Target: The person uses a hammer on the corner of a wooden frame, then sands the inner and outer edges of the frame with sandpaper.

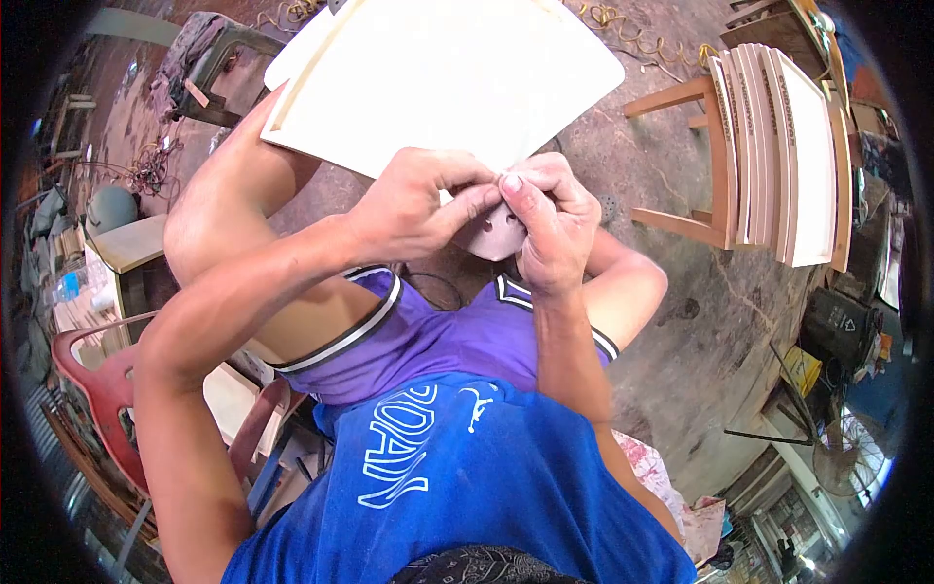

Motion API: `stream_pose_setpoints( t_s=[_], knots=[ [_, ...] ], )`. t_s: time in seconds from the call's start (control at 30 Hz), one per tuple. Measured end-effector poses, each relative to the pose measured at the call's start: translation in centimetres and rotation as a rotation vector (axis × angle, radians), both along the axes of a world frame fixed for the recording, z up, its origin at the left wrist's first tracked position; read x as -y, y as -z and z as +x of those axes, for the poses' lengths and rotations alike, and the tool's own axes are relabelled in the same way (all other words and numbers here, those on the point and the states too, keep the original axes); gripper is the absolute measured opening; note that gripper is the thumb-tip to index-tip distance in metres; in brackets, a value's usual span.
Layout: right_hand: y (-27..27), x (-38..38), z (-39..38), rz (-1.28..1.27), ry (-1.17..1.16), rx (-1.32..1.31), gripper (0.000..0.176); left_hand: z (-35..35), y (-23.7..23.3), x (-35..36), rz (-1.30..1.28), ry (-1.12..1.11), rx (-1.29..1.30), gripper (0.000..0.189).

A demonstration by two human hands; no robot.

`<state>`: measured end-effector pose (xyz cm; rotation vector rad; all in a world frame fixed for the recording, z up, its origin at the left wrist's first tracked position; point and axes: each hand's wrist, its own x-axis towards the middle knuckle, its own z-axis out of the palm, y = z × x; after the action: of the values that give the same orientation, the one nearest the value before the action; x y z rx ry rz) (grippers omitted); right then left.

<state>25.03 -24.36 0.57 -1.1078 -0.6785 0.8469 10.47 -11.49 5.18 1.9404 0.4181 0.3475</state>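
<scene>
A pale sanding disc [494, 239] with small round holes hangs between my two hands over my lap. My left hand [428, 200] is closed, thumb and forefinger pinching the disc's upper left edge. On the other side my right hand [555, 216] grips it, the thumb lying across its top. The fingertips of both hands meet there, and part of the disc is hidden behind them. Just beyond my hands lies a large white panel [438, 78] with a light wooden strip along its left side, its near edge close to my knees.
Several white panels [778, 156] stand stacked on a wooden chair [676, 97] to the right. A red plastic chair [102, 389] is at the left, near a small table [131, 243]. Coiled yellow hose [608, 19] lies on the stained concrete floor [691, 311] at the back.
</scene>
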Motion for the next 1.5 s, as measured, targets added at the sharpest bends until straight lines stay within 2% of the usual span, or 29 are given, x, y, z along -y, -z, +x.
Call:
stream_pose_setpoints(
  t_s=[0.07, 0.13, 0.17, 0.23, 0.37, 0.43, 0.47, 0.5, 0.57, 0.6, 0.63, 0.67, 0.7, 0.73, 0.77, 0.83, 0.87, 0.9, 1.03, 1.1, 1.13, 1.17, 1.3, 1.37, 1.5],
  knots=[
    [-0.3, -0.1, -0.1, -0.036, -0.016, -0.007, 0.014, -0.1, 0.0, 0.1, -0.089, -0.033, -0.057, 0.017],
    [-1.2, -0.2, -0.4, -0.011, -0.053, -0.296, 0.018, -0.2, 0.7, 0.3, -0.228, -0.085, -0.038, 0.019],
    [-1.0, -0.1, -0.4, -0.014, -0.059, -0.295, 0.018, -0.2, 1.0, 0.6, -0.231, -0.09, -0.037, 0.019],
    [-0.1, 0.1, -0.5, -0.035, -0.05, -0.105, 0.022, 0.0, 1.5, 1.0, -0.345, -0.107, 0.0, 0.021],
    [0.4, 0.0, -1.0, -0.125, -0.021, -0.217, 0.021, -0.1, 2.1, 1.0, -0.318, -0.183, 0.031, 0.019],
    [0.6, 0.0, -0.9, -0.013, 0.033, 0.048, 0.02, -0.3, 1.3, 0.1, 0.022, -0.077, -0.057, 0.019],
    [1.5, -0.2, -0.5, 0.065, 0.089, 0.283, 0.017, -0.5, 1.0, -1.3, 0.308, 0.047, -0.12, 0.025],
    [2.4, -0.1, 0.0, 0.058, 0.085, 0.282, 0.017, -0.9, 0.8, -3.4, 0.591, 0.173, -0.181, 0.033],
    [4.3, 0.4, 1.3, 0.003, 0.187, 0.466, 0.016, -1.4, 0.9, -8.6, 0.948, -0.134, -0.21, 0.041],
    [5.9, 0.4, 2.8, 0.019, 0.154, 0.752, 0.02, -1.9, 0.0, -10.5, 0.999, -0.251, -0.3, 0.045],
    [6.5, 0.9, 3.5, 0.015, 0.151, 0.758, 0.02, -2.5, -0.7, -12.2, 1.047, -0.368, -0.39, 0.049],
    [7.0, 1.1, 3.8, 0.012, 0.069, 0.939, 0.024, -3.4, -0.4, -14.1, 1.046, -0.375, -0.39, 0.049],
    [7.6, 1.1, 3.9, 0.014, -0.019, 1.115, 0.028, -4.4, 0.0, -16.1, 0.924, -0.33, -0.576, 0.053],
    [8.3, 1.2, 3.7, 0.005, -0.039, 1.134, 0.031, -5.0, -0.2, -16.8, 0.793, -0.282, -0.758, 0.058],
    [8.8, 1.3, 3.6, 0.007, -0.044, 1.132, 0.031, -5.5, -0.1, -17.1, 0.791, -0.286, -0.762, 0.058],
    [9.5, 1.8, 3.3, -0.024, -0.137, 1.22, 0.03, -5.5, -0.1, -17.2, 0.555, -0.192, -0.953, 0.063],
    [9.8, 2.0, 3.3, -0.041, -0.158, 1.274, 0.031, -6.5, 1.7, -17.4, 0.671, -0.25, -0.812, 0.058],
    [10.0, 2.3, 2.9, -0.047, -0.158, 1.274, 0.031, -6.2, 1.6, -17.3, 0.669, -0.245, -0.81, 0.058],
    [12.9, 3.3, 1.1, -0.156, -0.222, 1.241, 0.034, -5.3, 0.2, -16.5, 0.277, -0.258, -0.664, 0.049],
    [14.0, 3.4, 0.2, -0.245, -0.148, 0.99, 0.03, -4.6, -0.9, -15.6, 0.186, -0.263, -0.638, 0.047],
    [14.2, 3.0, -0.1, -0.236, -0.054, 0.983, 0.027, -4.0, -1.4, -14.6, 0.164, -0.312, -0.573, 0.045],
    [14.3, 2.5, -0.1, -0.206, -0.002, 0.967, 0.032, -3.6, -1.9, -14.0, 0.146, -0.354, -0.507, 0.043],
    [13.7, 0.5, -0.5, -0.148, 0.015, 1.197, 0.038, -2.2, -2.6, -13.5, 0.255, -0.344, -0.582, 0.041],
    [14.6, -0.4, -1.2, -0.105, 0.038, 1.209, 0.037, -3.1, -1.7, -14.7, 0.263, -0.336, -0.586, 0.041],
    [16.1, -0.7, -2.9, -0.177, -0.003, 1.383, 0.036, -5.0, 1.0, -16.8, 0.303, -0.387, -0.607, 0.044]
  ],
)
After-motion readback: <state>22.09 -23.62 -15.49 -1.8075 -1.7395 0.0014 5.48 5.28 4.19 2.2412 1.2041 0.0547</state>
